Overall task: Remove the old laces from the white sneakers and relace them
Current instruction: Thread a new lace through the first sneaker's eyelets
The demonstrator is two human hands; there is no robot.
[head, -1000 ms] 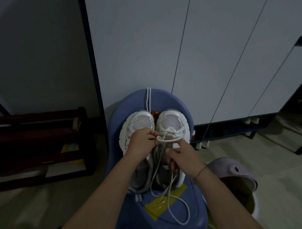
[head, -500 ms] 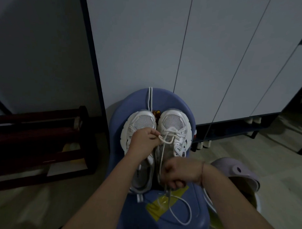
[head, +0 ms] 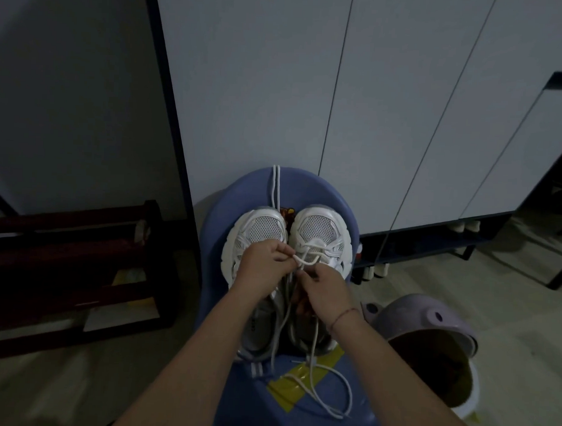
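Head view: fingers of left hand and right hand clamp the lace, apparently to hold it taut over the sneaker.

Sneakers: white, mesh-patterned toes.
Laces: white.
Stool, centre: blue.
Tape, lower centre: yellow.
Cabinet, upper right: pale grey doors, dark frame.
Rack, left: dark red-brown.
Bin, lower right: lilac lid, white body.
Floor: beige.
Wrist thread: red.

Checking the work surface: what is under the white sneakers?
A blue stool, with a yellow tape patch and loose lace on its near part. Its surface directly beneath the soles is covered.
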